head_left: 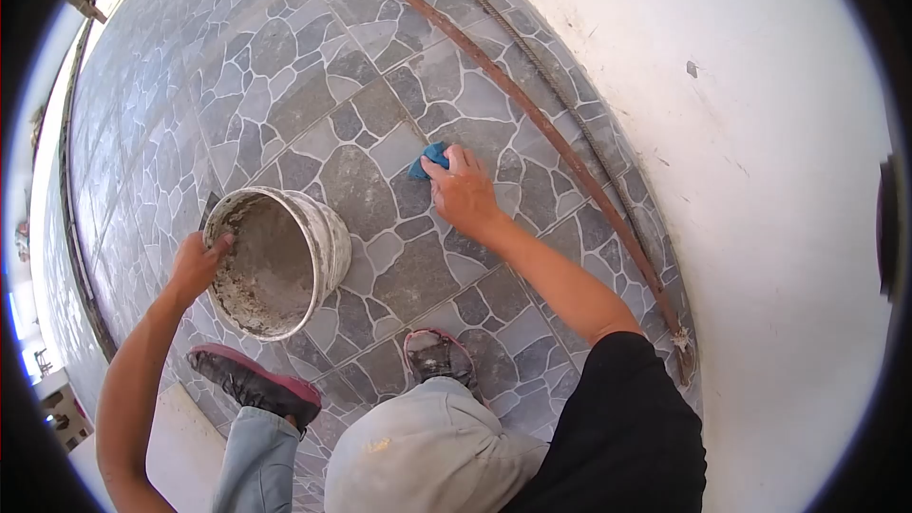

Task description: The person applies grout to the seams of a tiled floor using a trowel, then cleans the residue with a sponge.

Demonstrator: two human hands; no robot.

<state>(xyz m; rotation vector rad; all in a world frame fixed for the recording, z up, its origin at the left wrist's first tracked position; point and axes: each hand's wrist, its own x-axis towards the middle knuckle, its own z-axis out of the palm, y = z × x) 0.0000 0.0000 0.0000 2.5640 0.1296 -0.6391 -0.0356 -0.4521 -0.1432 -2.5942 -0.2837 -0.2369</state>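
A crumpled blue cloth [430, 160] lies on the stone-patterned tile floor [408, 275], pressed under the fingers of my right hand [464, 192]. My left hand [198, 264] is at the left rim of a white bucket [328, 252] smeared with cement. Its fingers are closed, and a dark, flat tool [209, 207] sticks up from them beside the rim; its handle is hidden in the hand. Grey mortar [271, 252] shows inside the bucket, which is tilted in this view.
A rusty pipe [527, 106] and a ribbed steel bar [560, 95] run along the white wall [760, 180] at the right. My shoes [442, 358] are on the tiles just below the bucket. A dark bar [68, 161] runs along the far left.
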